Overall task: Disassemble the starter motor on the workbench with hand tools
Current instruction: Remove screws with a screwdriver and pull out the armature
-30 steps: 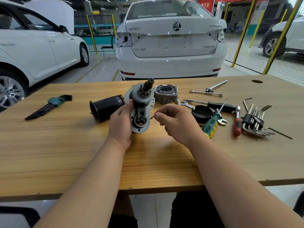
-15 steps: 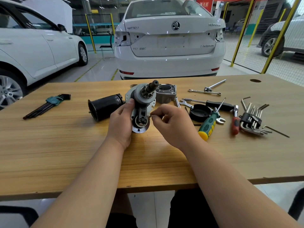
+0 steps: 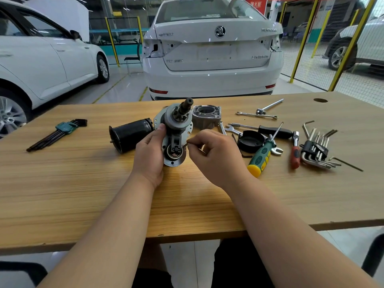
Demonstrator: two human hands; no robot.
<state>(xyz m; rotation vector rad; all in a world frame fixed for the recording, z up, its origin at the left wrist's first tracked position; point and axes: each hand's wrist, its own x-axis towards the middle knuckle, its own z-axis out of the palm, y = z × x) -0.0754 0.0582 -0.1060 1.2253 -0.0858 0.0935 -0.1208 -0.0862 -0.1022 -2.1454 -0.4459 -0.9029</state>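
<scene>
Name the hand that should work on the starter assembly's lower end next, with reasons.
Right. The right hand pinches a thin dark tool with its tip beside that lower end; the left hand grips the starter assembly and is busy steadying it.

Surface notes. We are logging the workbench (image 3: 83,183) as wood-grain laminate, smooth, with a low sheen.

The plate assembly (image 3: 176,129) gripped in the fingers of the left hand (image 3: 148,156) is showing bare grey metal, matt, with a darker, duller shaft at its far end.

The thin rod (image 3: 185,144) pinched by the right hand (image 3: 214,156) is reading as dark metal.

- Left of the left fingers: the cylindrical housing (image 3: 131,134) is looking black and semi-gloss.
- Beyond the right fingers: the cast housing (image 3: 205,117) is appearing as rough, matt grey metal.
- Right of the right fingers: the spanner (image 3: 256,115) is gleaming like chrome.
- Also right of them: the screwdriver handle (image 3: 260,157) is showing green-and-yellow plastic, textured.
</scene>
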